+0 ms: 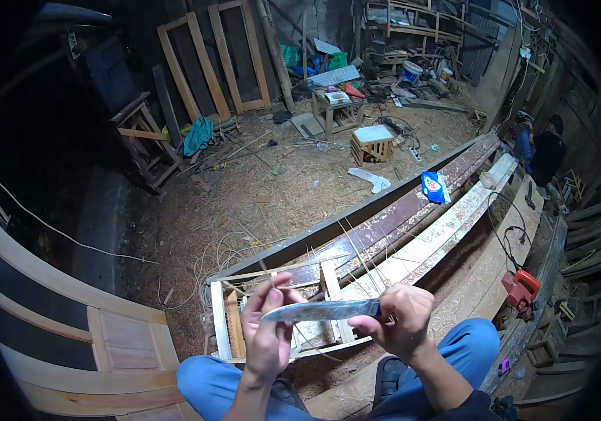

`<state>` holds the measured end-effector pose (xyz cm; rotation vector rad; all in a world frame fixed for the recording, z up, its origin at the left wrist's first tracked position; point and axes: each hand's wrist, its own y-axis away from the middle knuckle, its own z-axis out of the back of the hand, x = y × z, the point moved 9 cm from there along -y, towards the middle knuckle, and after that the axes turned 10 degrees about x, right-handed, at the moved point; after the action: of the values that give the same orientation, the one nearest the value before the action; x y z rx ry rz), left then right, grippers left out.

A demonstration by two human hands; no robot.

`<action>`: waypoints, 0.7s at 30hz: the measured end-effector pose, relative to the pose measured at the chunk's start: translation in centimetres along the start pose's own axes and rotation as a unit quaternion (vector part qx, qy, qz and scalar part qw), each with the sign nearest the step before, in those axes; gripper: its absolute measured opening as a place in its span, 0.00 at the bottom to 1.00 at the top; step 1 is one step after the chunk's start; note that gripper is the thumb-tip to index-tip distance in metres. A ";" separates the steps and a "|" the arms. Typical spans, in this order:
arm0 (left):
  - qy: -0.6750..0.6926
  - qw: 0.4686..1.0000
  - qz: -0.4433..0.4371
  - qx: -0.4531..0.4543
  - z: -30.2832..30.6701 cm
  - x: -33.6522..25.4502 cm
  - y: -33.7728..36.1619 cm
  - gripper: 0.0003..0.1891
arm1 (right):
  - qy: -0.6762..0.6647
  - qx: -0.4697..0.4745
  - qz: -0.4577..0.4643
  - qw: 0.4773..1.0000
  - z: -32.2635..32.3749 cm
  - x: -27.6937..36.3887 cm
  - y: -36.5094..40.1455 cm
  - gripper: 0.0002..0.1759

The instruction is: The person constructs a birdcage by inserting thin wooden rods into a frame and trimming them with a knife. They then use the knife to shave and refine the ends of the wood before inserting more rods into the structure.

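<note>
One knife, handle clenched by right hand, blade toward 9 o'clock, braced against thin strip pinched in left hand.

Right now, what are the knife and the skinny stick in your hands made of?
The knife has a blade that looks like metal: it is grey with a dull shine. Its handle is hidden inside the right hand. The skinny stick in the left hand seems to be a split strip of bamboo or cane. It is pale, yellowish and thin, but I cannot tell which.
</note>
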<state>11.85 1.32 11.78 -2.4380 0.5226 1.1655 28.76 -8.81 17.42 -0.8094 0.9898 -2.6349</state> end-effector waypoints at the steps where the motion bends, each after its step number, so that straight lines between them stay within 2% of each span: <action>1: 0.000 1.000 -0.002 -0.001 -0.1 -0.1 -0.4 0.14 | 0.005 -0.014 -0.007 1.000 0.3 -0.4 0.1 0.29; 5: -0.107 0.994 -0.038 0.001 0.6 0.6 0.0 0.15 | 0.014 -0.014 -0.030 0.999 0.8 -1.3 0.7 0.28; 7: -0.106 0.994 -0.005 0.022 0.6 2.6 1.0 0.14 | 0.007 -0.014 -0.031 0.999 0.8 -1.4 0.6 0.28; 9: -0.083 0.993 0.079 0.022 0.4 4.5 2.1 0.14 | 0.014 0.027 -0.027 0.999 0.1 -1.2 0.5 0.28; 11: -0.088 0.987 0.106 0.078 -0.9 5.2 2.7 0.18 | 0.013 0.044 -0.030 0.998 -0.4 -1.1 0.6 0.28; 12: -0.138 0.978 0.134 0.081 -1.0 5.6 3.2 0.21 | 0.008 0.053 -0.028 0.998 -0.7 -1.1 0.6 0.27; 13: -0.136 0.978 0.134 0.083 -1.3 5.6 3.3 0.21 | 0.003 0.063 -0.025 0.998 -1.0 -1.0 0.5 0.27; 15: -0.013 0.984 0.150 0.094 -2.0 6.2 3.6 0.22 | 0.012 0.069 -0.027 0.997 -1.1 -0.9 0.4 0.27; 16: 0.037 0.984 0.131 0.119 -1.9 6.3 3.6 0.23 | 0.010 0.075 -0.031 0.997 -1.3 -1.0 0.3 0.27; 21: 0.002 0.990 0.101 0.103 -1.1 5.9 3.3 0.18 | 0.015 0.090 -0.030 0.995 -1.8 -0.9 0.1 0.27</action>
<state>14.45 -2.99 7.11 -2.2523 0.8626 1.1213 28.47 -7.56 15.81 -0.7706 0.7322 -2.7452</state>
